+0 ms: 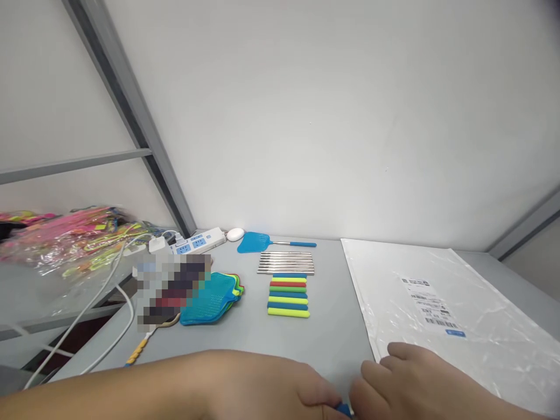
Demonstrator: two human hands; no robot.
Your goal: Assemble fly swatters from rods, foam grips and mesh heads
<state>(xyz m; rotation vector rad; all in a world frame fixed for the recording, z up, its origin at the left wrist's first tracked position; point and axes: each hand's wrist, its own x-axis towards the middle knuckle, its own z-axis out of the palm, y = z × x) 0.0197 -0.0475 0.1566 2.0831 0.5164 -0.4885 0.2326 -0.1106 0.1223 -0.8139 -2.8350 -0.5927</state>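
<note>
My left hand point(284, 385) reaches in low from the left, thumb and finger pinched on a blue piece point(344, 409) at the bottom edge. Only a bit of this piece shows, and its kind is hidden. Close against it, my right hand point(402, 382) is curled into a fist; what it holds is hidden. Beyond the hands lies a row of coloured handle tubes point(289, 304), yellow, blue, green and red. Behind them are several metal rods point(286, 262) side by side. Farther back rests a blue fly swatter point(256, 242) with a metal shaft and blue handle.
Left of the tubes lies a stack of swatter heads point(210, 300), blue on top. A power strip point(199, 241) with white cables and a white round object point(235, 234) sit behind. A white labelled package point(389, 280) covers the right side. Bagged colourful items point(87, 239) fill the far left.
</note>
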